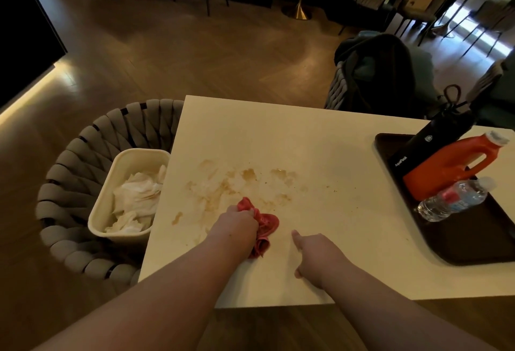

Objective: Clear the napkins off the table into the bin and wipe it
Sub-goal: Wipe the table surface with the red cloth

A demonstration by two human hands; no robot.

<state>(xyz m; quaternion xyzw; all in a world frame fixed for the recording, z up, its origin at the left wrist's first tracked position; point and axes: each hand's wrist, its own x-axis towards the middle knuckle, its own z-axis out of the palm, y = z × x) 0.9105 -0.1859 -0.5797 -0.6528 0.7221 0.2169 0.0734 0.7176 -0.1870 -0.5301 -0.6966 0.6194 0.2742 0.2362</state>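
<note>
Grip: I see my left hand [237, 225] closed around a bunched red cloth [263, 229], pressed on the table [320, 141].
Other hand: my right hand [316, 256] is empty, fingers loosely curled, just right of the cloth.
Stains: brown smears [248, 175] lie just beyond the cloth.
Open room: bare tabletop runs from the cloth to the far edge.
Right side: a dark tray [473, 244] holds bottles.
Napkins: crumpled napkins [136, 200] sit in the bin [103, 205], touching the table's left edge.

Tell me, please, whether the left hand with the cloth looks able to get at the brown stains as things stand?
Probably yes: the left hand grips the cloth at the stains' near edge, and only bare table lies between them.
</note>
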